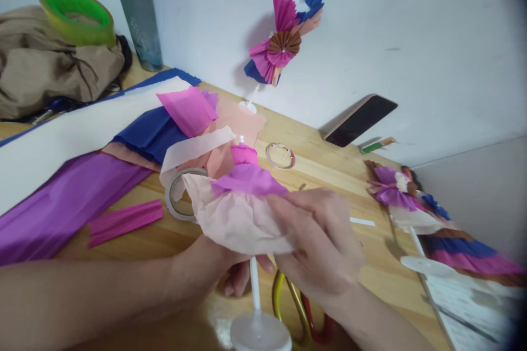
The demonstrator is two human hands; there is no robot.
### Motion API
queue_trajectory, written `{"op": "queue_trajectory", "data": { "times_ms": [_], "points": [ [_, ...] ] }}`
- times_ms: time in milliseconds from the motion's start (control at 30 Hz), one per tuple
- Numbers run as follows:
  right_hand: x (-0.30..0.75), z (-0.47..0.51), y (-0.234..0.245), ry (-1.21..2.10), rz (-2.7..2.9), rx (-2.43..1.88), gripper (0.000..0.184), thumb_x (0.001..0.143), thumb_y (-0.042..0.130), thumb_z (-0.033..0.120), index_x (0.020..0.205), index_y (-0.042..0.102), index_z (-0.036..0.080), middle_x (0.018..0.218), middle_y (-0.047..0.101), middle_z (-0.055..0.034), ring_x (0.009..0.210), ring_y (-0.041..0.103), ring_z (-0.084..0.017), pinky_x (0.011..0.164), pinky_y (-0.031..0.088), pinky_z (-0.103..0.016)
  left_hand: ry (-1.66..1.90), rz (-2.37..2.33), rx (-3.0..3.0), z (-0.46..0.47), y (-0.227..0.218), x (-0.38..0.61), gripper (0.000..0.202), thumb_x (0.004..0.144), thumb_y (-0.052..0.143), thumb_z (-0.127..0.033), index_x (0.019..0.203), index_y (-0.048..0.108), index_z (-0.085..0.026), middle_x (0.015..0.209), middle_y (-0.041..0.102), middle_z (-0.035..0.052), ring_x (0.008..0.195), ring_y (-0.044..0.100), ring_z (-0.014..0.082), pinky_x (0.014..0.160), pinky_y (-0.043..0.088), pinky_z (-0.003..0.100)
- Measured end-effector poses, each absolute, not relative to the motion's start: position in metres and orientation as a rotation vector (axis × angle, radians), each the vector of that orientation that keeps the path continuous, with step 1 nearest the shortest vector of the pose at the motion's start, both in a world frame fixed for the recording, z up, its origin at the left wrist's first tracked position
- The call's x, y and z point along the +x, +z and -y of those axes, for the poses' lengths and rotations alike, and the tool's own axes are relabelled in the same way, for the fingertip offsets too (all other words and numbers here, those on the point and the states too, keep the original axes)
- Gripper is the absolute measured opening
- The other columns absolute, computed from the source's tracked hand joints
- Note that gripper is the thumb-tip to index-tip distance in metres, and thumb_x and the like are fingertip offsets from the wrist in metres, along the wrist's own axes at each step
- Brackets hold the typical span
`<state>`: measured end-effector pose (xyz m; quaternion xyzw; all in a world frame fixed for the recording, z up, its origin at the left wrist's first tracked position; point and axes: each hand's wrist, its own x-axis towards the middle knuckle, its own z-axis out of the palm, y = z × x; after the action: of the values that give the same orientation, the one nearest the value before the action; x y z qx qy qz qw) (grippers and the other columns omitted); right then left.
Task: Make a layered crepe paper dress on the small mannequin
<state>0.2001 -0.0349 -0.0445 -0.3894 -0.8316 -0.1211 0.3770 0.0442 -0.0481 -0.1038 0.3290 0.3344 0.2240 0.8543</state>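
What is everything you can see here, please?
Paper dress: one, pink-purple-cream, centre
Stand: one, white, under dress
Tape roll: one, greyish, left of dress
Paper sheets: several, mixed colours, left
Paper strip: one, magenta, left
Looped handles: two, yellow, red, by stand
Round item: one, clear, beyond dress
Phone: one, black, against wall
Small object: one, green, beside phone
Bottle: one, grey-blue, back left
Cloth: one, brown, far left
Tape ring: one, yellow-green, on cloth
Paper figures: two-plus, multicoloured, back and right
Thin strip: one, white, right
Stick: one, dark, over white sheet
Table: one, light wood, beneath
Left hand: one, bare, beneath dress
Right hand: one, bare, at dress's edge
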Motion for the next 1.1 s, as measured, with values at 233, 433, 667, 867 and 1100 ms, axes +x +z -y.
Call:
{"op": "queue_trajectory", "data": {
  "times_ms": [233, 433, 667, 867, 1100],
  "points": [
    [0.206, 0.020, -0.046, 0.094, 2.101, -1.247, 0.069, 0.078, 0.055, 0.008, 0.142, 0.039, 0.025, 0.122, 0.061, -0.0141, 0.105, 0.063, -0.027, 0.081, 0.055, -0.047, 0.490, -0.694, 0.747, 0.044, -0.096, 0.038, 0.059, 0.070, 0.060, -0.071, 0.071, 0.065, -0.012, 0.035, 0.042, -0.0053, 0.030, 0.030, 0.0054, 0.036, 0.021, 0.021],
    [0.211, 0.016, -0.056, 0.140, 2.033, -1.317, 0.058, 0.077, 0.054, 0.003, 0.131, 0.054, 0.025, 0.102, 0.070, -0.0074, 0.080, 0.069, -0.020, 0.070, 0.058, -0.037, 0.529, -0.705, 0.668, 0.043, -0.105, 0.041, 0.053, 0.071, 0.065, -0.066, 0.067, 0.061, -0.013, 0.050, 0.054, -0.0015, 0.030, 0.032, 0.0030, 0.032, 0.020, 0.020],
    [0.226, 0.029, -0.009, 0.330, 2.319, -1.290, 0.059, 0.082, 0.065, 0.024, 0.138, 0.047, 0.023, 0.126, 0.064, -0.0120, 0.111, 0.063, -0.029, 0.087, 0.056, -0.044, 0.501, -0.641, 0.688, 0.040, -0.100, 0.039, 0.047, 0.077, 0.061, -0.061, 0.077, 0.063, -0.014, 0.042, 0.047, -0.0051, 0.031, 0.030, 0.0043, 0.034, 0.015, 0.020],
    [0.241, 0.024, 0.003, 0.364, 2.101, -1.199, 0.024, 0.085, 0.065, 0.024, 0.109, 0.065, 0.023, 0.099, 0.072, -0.0063, 0.089, 0.068, -0.021, 0.076, 0.055, -0.034, 0.438, -0.674, 0.782, 0.038, -0.091, 0.036, 0.042, 0.078, 0.056, -0.052, 0.066, 0.063, -0.012, 0.037, 0.034, -0.0066, 0.036, 0.025, 0.0050, 0.041, 0.014, 0.023],
    [0.236, 0.021, 0.009, 0.707, 2.207, -1.375, 0.021, 0.089, 0.057, 0.024, 0.070, 0.064, 0.018, 0.061, 0.062, 0.0021, 0.052, 0.054, -0.009, 0.048, 0.040, -0.021, 0.452, -0.801, 0.900, 0.042, -0.094, 0.037, 0.039, 0.084, 0.047, -0.043, 0.065, 0.063, -0.013, 0.041, 0.034, -0.0058, 0.040, 0.027, 0.0052, 0.043, 0.019, 0.021]
  ]
}}
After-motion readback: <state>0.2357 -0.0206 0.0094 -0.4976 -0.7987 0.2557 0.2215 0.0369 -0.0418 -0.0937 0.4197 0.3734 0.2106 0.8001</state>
